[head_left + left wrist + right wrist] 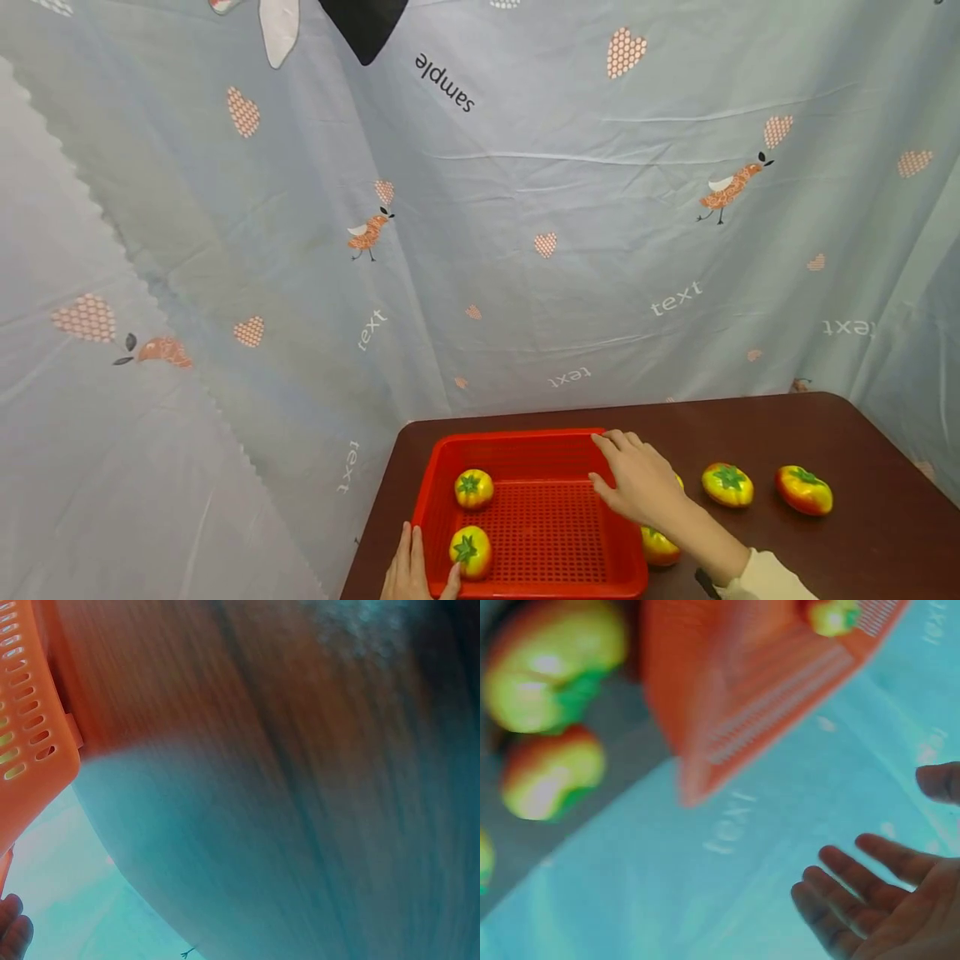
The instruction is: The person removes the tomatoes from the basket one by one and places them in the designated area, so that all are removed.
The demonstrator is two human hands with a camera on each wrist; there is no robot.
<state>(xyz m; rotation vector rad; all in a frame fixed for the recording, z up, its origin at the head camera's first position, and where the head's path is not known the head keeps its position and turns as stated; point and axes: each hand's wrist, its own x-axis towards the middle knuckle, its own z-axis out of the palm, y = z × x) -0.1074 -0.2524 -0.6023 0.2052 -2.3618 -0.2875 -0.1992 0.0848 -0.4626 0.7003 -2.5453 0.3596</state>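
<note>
A red plastic basket (525, 581) with a perforated floor stands on the table. Inside, along its left side, lie two shiny yellow-red fruits with green leafy caps: the farther fruit (474, 490) and the nearer fruit (471, 552). My left hand (408, 575) holds the basket's left wall near the front, fingers outside and thumb over the rim. Above the right rim hovers my right hand (637, 479), its fingers spread and nothing held; the right wrist view also shows this empty hand (900, 907). My forearm partly hides fruits beside the basket, including one fruit (660, 547).
Farther right on the dark brown table (862, 567) lie a yellow fruit (727, 485) and a redder fruit (805, 490). A pale blue printed curtain (525, 333) hangs right behind the table and along its left side.
</note>
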